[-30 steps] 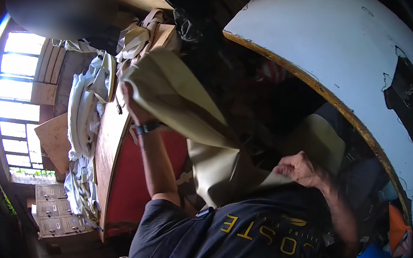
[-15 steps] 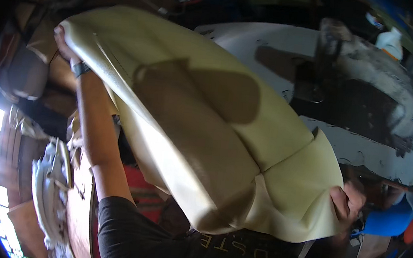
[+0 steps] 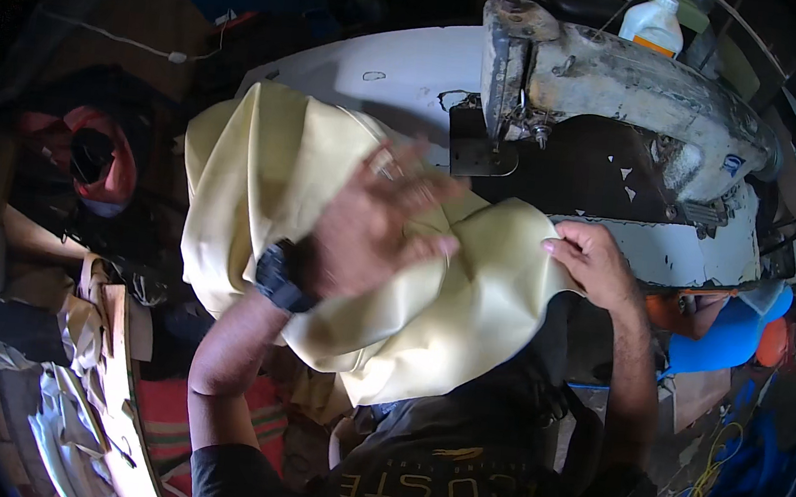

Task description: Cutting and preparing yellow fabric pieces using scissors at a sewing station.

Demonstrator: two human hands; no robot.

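Note:
A pale cream piece of sewn leatherette (image 3: 502,259) lies bunched in folds across my lap and the near edge of the sewing machine table. My right hand (image 3: 593,263) pinches its right edge between thumb and fingers. Over the middle of the leatherette is my left hand (image 3: 386,223), blurred by motion, its fingers spread and a dark watch on the wrist. Just beyond the leatherette stands a worn, grey-white sewing machine (image 3: 625,83), its needle and presser foot end on the left. Folds hide part of the leatherette's underside.
The white table top (image 3: 407,58) carries a dark bed with small white scraps. Behind the machine stands a white bottle (image 3: 654,24). A blue object (image 3: 730,333) and an orange one (image 3: 774,342) are at the right. Cloth scraps (image 3: 65,418) and a board lie at the lower left.
The leatherette, earlier held up and stretched out, has come down into folds. My left hand left its far left corner and moved right over its middle. The sewing machine has come fully into view.

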